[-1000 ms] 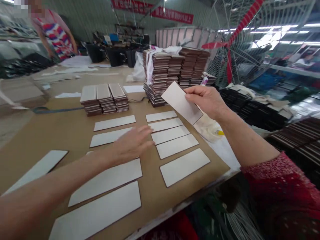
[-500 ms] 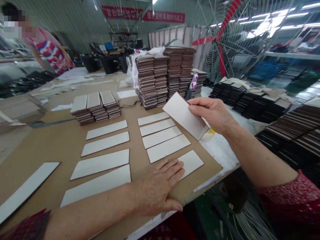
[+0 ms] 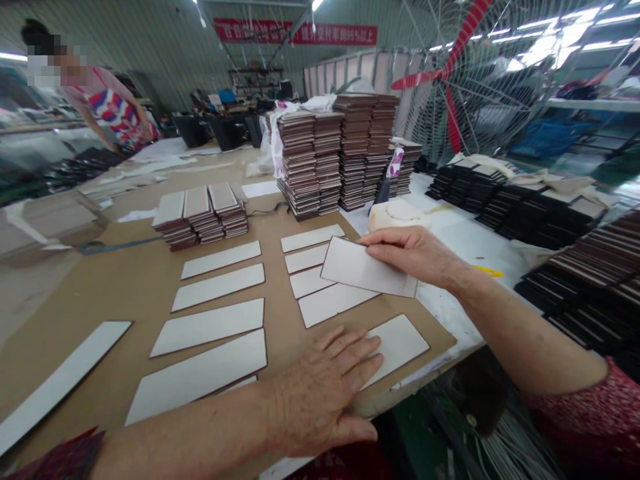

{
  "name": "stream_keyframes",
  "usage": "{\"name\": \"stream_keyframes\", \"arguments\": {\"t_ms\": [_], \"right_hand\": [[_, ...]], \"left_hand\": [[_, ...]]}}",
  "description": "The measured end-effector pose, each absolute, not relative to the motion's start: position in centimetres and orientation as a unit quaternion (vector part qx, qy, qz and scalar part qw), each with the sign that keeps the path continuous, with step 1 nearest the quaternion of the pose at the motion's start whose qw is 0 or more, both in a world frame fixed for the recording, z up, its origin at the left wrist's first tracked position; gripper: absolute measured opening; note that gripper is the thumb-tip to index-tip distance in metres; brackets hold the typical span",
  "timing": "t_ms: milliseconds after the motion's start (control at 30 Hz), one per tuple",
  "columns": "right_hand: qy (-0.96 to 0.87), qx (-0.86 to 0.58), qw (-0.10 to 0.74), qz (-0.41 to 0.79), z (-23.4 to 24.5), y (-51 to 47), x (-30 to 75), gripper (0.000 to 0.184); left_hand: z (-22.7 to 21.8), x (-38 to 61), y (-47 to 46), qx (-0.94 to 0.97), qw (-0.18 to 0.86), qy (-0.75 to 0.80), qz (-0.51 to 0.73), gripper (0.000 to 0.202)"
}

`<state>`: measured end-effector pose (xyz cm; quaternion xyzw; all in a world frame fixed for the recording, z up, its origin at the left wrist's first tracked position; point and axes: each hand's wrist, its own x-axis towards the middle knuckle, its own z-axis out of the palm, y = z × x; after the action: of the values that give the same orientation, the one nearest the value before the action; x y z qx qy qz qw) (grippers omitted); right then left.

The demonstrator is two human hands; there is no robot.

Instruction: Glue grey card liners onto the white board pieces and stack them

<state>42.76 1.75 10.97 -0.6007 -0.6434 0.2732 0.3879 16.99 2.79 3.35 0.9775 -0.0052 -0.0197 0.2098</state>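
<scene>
My right hand (image 3: 415,255) pinches one white rectangular card (image 3: 367,268) by its right end and holds it low over the right column of cards (image 3: 320,303) laid on the brown board (image 3: 125,287). My left hand (image 3: 323,393) lies flat, fingers spread, on the nearest card (image 3: 400,341) of that column at the board's front edge. A second column of white cards (image 3: 215,310) lies to the left.
Short stacks of cards (image 3: 200,213) and tall stacks (image 3: 340,157) stand at the back of the board. Black stacks (image 3: 505,200) cover the table at right. A big fan (image 3: 465,73) stands behind. A person (image 3: 105,107) bends over a far table at left.
My right hand has lowered the held card from tilted upright to nearly flat over the right column. My left hand came from the left column to the front card and stays pressed there.
</scene>
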Motion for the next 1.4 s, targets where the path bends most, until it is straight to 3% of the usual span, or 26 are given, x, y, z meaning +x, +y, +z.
{"name": "stream_keyframes", "arguments": {"t_ms": [67, 133, 267, 533, 667, 833, 967, 1200, 1300, 1400], "right_hand": [[-0.677, -0.603, 0.321, 0.273, 10.7, 1.6, 42.3, 0.028], [-0.682, -0.618, 0.296, 0.255, 10.5, 1.4, 42.2, 0.027], [-0.653, -0.635, 0.341, 0.231, 10.7, 0.9, 42.7, 0.025], [-0.555, -0.683, 0.428, 0.205, 11.1, -0.7, 44.6, 0.031], [-0.515, -0.699, 0.457, 0.196, 10.7, -1.7, 45.3, 0.033], [-0.524, -0.686, 0.421, 0.28, 9.8, -1.7, 44.6, 0.033], [-0.607, -0.623, 0.343, 0.355, 8.7, -0.4, 42.8, 0.027], [-0.761, -0.541, 0.159, 0.322, 6.6, 2.2, 39.3, 0.022], [-0.793, -0.515, 0.156, 0.286, 6.0, 3.0, 38.7, 0.019], [-0.783, -0.537, 0.214, 0.229, 6.1, 2.7, 39.9, 0.018]], "left_hand": [[3.2, 16.6, 3.9, 0.984, 0.173, 0.033, 0.025, 0.049], [2.7, 16.2, 5.3, 0.988, 0.128, 0.073, 0.037, 0.039], [1.4, 16.0, 8.0, 0.989, 0.069, 0.129, 0.015, 0.049], [1.0, 19.3, 11.1, 0.959, 0.125, 0.251, -0.04, 0.093], [0.3, 19.8, 11.5, 0.961, 0.118, 0.247, -0.047, 0.102], [0.0, 19.5, 12.1, 0.964, 0.1, 0.243, -0.037, 0.098], [-0.4, 19.4, 13.0, 0.968, 0.09, 0.233, -0.018, 0.089], [0.9, 18.0, 15.1, 0.975, 0.095, 0.201, 0.018, 0.058], [2.2, 16.8, 15.0, 0.976, 0.092, 0.188, 0.057, 0.051], [3.0, 15.4, 13.5, 0.976, 0.11, 0.161, 0.092, 0.045]]}}
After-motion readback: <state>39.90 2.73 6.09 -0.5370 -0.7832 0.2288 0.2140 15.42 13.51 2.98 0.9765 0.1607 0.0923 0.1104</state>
